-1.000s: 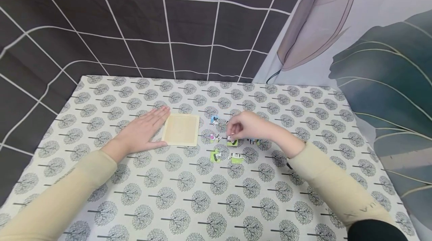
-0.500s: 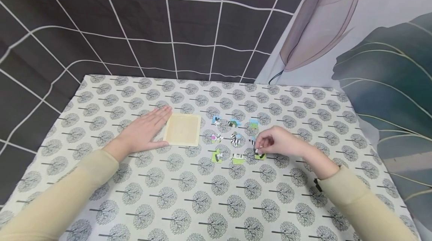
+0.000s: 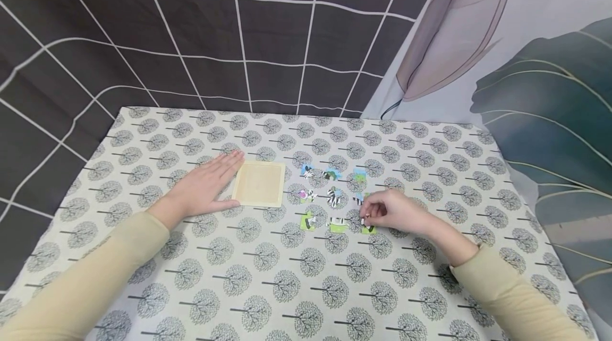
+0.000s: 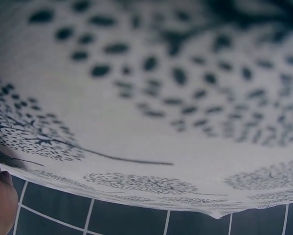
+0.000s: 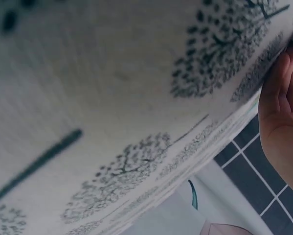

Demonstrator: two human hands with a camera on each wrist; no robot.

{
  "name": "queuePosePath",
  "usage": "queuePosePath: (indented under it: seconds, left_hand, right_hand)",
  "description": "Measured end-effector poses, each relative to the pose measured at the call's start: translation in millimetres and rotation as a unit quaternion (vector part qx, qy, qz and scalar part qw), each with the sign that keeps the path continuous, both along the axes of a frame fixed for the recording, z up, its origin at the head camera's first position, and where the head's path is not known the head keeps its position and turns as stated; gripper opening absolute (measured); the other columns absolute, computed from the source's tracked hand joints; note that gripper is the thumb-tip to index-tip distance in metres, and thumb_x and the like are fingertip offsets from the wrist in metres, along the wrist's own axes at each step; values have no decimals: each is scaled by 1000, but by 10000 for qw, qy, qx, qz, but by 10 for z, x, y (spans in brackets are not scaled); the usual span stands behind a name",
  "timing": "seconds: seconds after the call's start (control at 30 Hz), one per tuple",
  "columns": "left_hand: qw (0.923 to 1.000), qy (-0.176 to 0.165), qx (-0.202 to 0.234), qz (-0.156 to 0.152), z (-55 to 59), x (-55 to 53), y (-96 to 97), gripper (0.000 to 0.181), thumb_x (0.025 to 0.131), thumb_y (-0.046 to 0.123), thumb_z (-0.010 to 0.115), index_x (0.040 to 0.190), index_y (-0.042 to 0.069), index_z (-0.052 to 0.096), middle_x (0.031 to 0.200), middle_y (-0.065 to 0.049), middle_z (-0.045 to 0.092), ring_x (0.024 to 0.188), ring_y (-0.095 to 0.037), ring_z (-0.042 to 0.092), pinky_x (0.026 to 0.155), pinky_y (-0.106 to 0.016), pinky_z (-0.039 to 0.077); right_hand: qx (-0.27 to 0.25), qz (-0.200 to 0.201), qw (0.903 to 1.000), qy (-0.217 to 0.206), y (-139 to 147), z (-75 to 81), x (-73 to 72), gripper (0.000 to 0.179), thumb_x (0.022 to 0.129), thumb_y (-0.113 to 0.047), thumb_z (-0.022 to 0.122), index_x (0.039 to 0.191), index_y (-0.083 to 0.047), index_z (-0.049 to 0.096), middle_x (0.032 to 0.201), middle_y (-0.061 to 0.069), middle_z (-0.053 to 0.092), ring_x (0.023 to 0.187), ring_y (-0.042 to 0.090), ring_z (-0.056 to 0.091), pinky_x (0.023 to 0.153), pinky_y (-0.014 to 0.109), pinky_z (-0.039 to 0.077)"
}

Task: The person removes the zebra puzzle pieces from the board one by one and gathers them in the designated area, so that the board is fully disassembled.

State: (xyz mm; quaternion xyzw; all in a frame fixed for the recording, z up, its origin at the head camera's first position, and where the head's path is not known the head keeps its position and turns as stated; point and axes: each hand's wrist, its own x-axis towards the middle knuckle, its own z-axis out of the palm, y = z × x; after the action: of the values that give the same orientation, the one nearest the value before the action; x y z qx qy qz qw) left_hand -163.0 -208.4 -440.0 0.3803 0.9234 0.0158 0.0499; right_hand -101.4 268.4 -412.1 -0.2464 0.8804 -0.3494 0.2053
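My left hand lies flat on the cloth, its fingertips and thumb at the left rim of a shallow square wooden puzzle tray that has nothing in it. To the right of the tray, jigsaw pieces are laid apart in three rows. With curled fingers my right hand pinches the front-right puzzle piece, green with black and white, low at the cloth. Beside it are a green piece with white stripes and, just behind, a partly covered blue striped piece. The right wrist view catches only part of that hand.
Other pieces include a striped centre piece, a blue-green piece at the back right and a green piece at the front left. A tree-print cloth covers the table. Dark grid-patterned fabric hangs behind.
My right hand has carried a puzzle piece from the middle of the group to its front-right corner, then lowered slightly there. The left hand has stayed beside the tray.
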Motion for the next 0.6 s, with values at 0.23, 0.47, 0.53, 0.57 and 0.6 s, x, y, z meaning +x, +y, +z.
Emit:
queuePosePath:
  seconds: [0.23, 0.47, 0.53, 0.57, 0.6]
  left_hand:
    - [10000, -42, 65, -17, 10, -20, 9, 104, 101, 66, 54, 168, -4, 15, 178, -20, 14, 166, -38, 17, 137, -50, 18]
    - [10000, -49, 4, -33, 15, -26, 15, 104, 101, 67, 53, 168, -4, 15, 178, -20, 14, 165, -38, 18, 137, -50, 19]
    - [10000, -67, -10, -31, 23, -23, 18, 104, 101, 67, 53, 168, -4, 16, 178, -20, 14, 165, -38, 18, 137, -50, 19]
    - [10000, -74, -15, -24, 27, -21, 19, 104, 101, 67, 53, 168, -4, 16, 178, -20, 14, 165, -38, 18, 137, -50, 19]
    - [10000, -84, -15, -16, 33, -20, 21, 104, 101, 67, 53, 168, -4, 16, 178, -20, 14, 165, -39, 18, 137, -50, 19]
  right_hand:
    - [37, 59, 9986, 532, 20, -43, -1, 19, 86, -4, 84, 103, -8, 77, 87, -4, 73, 78, -1, 63, 73, 19, 62]
    - [245, -69, 9949, 975, 29, -26, 37, 23, 83, -6, 87, 105, -9, 78, 91, -5, 72, 81, 4, 64, 75, 20, 60]
    - [220, -155, 9937, 1090, 45, -11, 53, 23, 84, -7, 87, 105, -9, 78, 93, -4, 73, 83, 6, 65, 76, 20, 61]
    - [199, -221, 9932, 1124, 57, -1, 60, 24, 84, -6, 87, 105, -9, 78, 93, -4, 73, 84, 6, 65, 77, 20, 61]
    - [148, -287, 9928, 1154, 69, 8, 66, 23, 84, -6, 86, 106, -9, 78, 93, -4, 73, 84, 6, 65, 78, 20, 61]
